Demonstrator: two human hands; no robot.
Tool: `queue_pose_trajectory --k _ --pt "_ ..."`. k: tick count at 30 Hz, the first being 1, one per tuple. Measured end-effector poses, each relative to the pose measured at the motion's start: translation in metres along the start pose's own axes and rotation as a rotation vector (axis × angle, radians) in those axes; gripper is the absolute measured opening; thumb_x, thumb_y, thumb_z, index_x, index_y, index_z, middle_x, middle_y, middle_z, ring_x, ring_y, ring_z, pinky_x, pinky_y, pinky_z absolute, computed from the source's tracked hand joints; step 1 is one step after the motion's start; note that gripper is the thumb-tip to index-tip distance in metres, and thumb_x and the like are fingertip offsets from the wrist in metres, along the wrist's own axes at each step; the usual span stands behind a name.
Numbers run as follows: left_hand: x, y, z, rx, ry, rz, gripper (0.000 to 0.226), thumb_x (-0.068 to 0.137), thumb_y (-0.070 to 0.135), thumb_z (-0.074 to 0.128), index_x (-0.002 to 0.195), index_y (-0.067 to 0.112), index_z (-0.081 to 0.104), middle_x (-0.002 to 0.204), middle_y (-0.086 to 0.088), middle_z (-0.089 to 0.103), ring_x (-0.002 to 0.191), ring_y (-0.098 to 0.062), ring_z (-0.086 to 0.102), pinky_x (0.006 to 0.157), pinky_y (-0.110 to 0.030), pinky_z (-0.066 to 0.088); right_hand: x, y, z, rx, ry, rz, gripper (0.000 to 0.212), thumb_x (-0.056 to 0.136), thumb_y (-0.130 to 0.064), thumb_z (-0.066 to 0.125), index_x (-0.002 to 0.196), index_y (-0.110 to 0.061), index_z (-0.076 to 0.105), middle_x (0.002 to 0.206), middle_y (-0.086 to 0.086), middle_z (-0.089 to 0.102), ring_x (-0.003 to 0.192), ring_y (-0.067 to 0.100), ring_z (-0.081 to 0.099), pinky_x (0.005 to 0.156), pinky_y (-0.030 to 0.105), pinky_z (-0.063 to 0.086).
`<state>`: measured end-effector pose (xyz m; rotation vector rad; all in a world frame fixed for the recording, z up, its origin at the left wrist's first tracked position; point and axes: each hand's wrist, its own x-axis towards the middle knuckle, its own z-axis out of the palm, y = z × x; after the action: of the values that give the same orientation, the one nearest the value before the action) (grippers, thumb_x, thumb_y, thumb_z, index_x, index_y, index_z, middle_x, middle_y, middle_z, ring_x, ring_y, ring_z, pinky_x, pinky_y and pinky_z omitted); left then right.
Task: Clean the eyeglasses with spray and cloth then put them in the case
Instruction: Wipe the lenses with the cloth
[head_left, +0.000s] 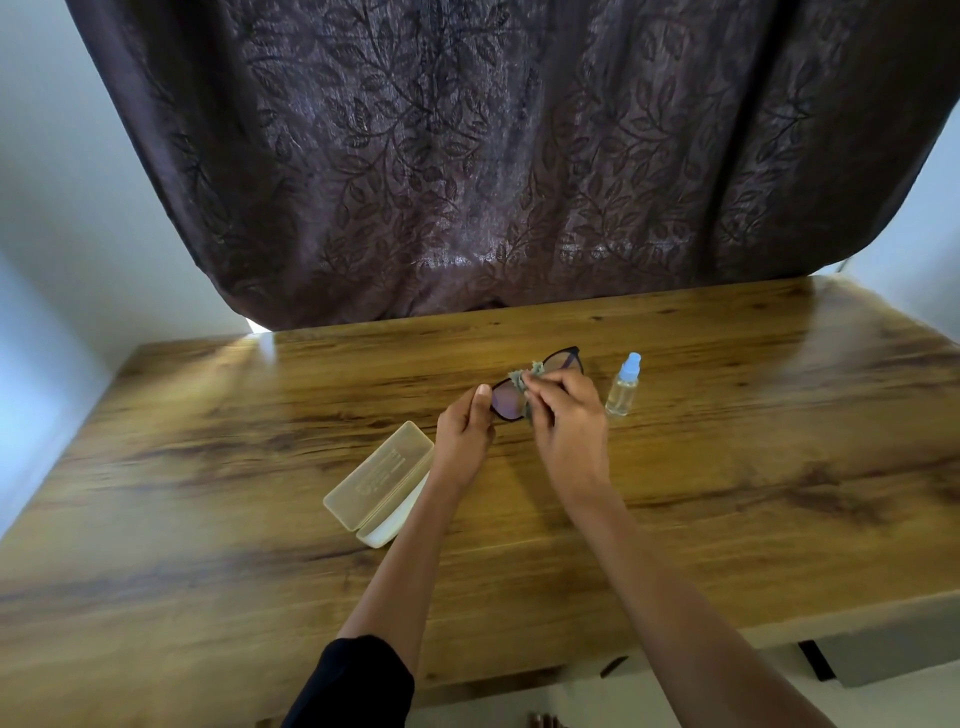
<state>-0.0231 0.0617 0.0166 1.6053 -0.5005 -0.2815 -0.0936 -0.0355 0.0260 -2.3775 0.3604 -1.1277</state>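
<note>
A: Where are the eyeglasses (506, 402)?
B: Just beyond the case (379, 483), lifted. The left hand (462, 431) pinches one end to steady them; the right hand (569, 415) pinches the cloth (524, 376) against a lens to wipe.
A: The spray bottle (623, 389)?
B: Upright, farther right of the open case.

Case (378, 483) left of eyeglasses (535, 384), bottle (623, 387) right.

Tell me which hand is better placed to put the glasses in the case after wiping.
Left, probably. The left hand grips the eyeglasses by one end, and the open case lies beside its wrist. The right hand pinches the cloth, nearer the spray bottle.
</note>
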Motion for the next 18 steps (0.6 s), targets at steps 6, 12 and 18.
queue_pose_trajectory --k 6,12,18 --pt "-0.002 0.003 0.005 0.028 0.043 0.052 0.036 0.099 0.024 0.034 0.072 0.026 0.058 0.057 0.011 0.053 0.050 0.002 0.048 0.048 -0.015 0.037 -0.012 -0.014 0.010 -0.017 -0.071 -0.074 0.021 0.087 -0.014 0.058 0.103 -0.005 0.067 0.099 0.008 0.061 0.090 0.018 0.059 0.075 0.021 0.049" --pt "0.001 0.000 0.005 0.041 0.049 -0.019 0.037 0.098 0.032 0.036 0.067 0.018 0.050 0.056 0.001 0.043 0.052 -0.014 0.036 0.052 -0.031 0.030 0.002 0.002 0.002 0.003 -0.002 0.071 0.019 0.086 -0.008 0.059 0.102 -0.002 0.067 0.098 0.008 0.059 0.088 0.018 0.058 0.078 0.028 0.052" --pt "0.000 0.001 0.001 0.016 0.023 0.074 0.034 0.099 0.024 0.035 0.078 0.023 0.061 0.064 0.005 0.056 0.057 -0.003 0.051 0.053 -0.019 0.040 -0.012 -0.019 0.010 0.012 -0.039 -0.077 0.020 0.085 -0.009 0.061 0.103 -0.004 0.067 0.097 0.009 0.061 0.088 0.018 0.059 0.074 0.023 0.051"
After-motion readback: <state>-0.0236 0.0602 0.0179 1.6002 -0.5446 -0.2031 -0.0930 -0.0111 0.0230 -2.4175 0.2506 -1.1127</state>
